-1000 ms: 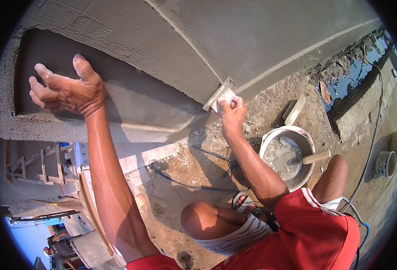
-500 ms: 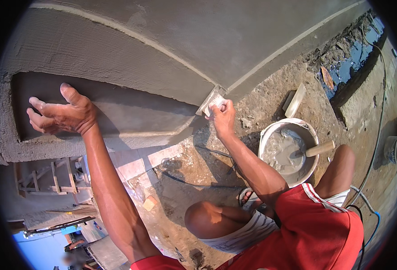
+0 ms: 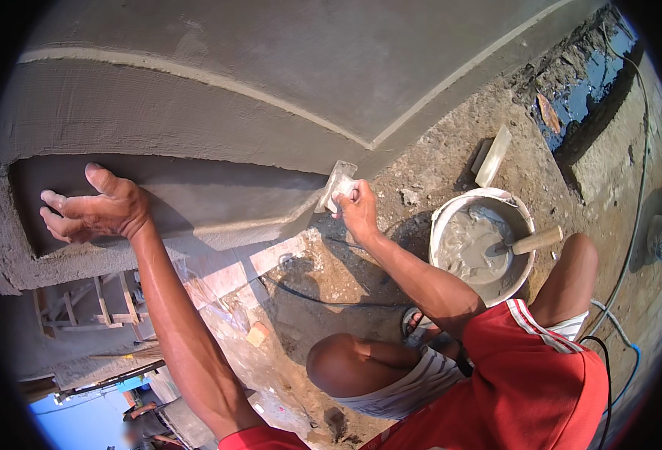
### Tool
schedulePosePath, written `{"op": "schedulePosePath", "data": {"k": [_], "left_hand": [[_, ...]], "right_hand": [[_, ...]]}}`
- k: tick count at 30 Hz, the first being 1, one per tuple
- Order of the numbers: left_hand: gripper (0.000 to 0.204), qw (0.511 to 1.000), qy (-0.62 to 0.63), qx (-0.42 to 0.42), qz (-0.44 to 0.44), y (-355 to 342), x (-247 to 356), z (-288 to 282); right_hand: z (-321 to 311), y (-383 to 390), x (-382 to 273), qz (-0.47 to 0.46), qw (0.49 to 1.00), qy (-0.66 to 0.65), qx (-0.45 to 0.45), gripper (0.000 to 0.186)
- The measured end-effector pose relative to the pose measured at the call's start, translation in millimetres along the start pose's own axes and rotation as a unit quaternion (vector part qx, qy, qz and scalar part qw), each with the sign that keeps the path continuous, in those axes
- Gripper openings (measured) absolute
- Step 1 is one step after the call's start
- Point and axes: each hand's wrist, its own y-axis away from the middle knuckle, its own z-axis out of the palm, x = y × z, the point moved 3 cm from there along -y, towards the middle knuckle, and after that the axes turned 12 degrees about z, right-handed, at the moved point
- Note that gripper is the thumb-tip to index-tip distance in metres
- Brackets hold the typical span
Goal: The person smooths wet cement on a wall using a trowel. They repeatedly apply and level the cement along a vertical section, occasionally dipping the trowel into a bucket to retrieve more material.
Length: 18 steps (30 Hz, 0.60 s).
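At the left, my left hand (image 3: 98, 206) is empty, its fingers apart and curled, in front of a smooth recess (image 3: 218, 176) in the grey plastered wall (image 3: 158, 112). My right hand (image 3: 359, 210) grips a small, pale plastering float (image 3: 338, 181) smeared with plaster. Its flat blade lies at the right end of the recess, beside the ledge corner. Fingers cover part of its grip. Right of my forearm stands a white bucket (image 3: 437, 238) of wet grey plaster (image 3: 470, 244), with a wooden-handled trowel (image 3: 537, 241) leaning in it.
Another float (image 3: 494, 156) lies on the dirt beyond the bucket. A water-filled ditch (image 3: 590, 94) and a long hose (image 3: 638, 195) run along the right. A second bucket (image 3: 659, 240) stands at the far right. Wooden framing (image 3: 95, 304) shows at lower left, and a blurred person beneath it.
My right hand has drawn the float slightly left and down, away from the corner where the raised bands meet. My left hand stays open by the recess. The view has shifted a little.
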Motion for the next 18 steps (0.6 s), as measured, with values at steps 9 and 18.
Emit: {"op": "schedulePosePath", "data": {"k": [9, 18], "left_hand": [[0.083, 1.000, 0.015, 0.024, 0.005, -2.4, -1.0, 0.2], [0.080, 1.000, 0.013, 0.011, 0.001, 1.1, -1.5, -1.5]], "right_hand": [[-33.7, -31.4, -15.7, -0.069, 0.996, -0.034, 0.041, 0.017], [-25.7, 18.0, -16.5, -0.035, 0.997, -0.070, 0.014, 0.016]]}}
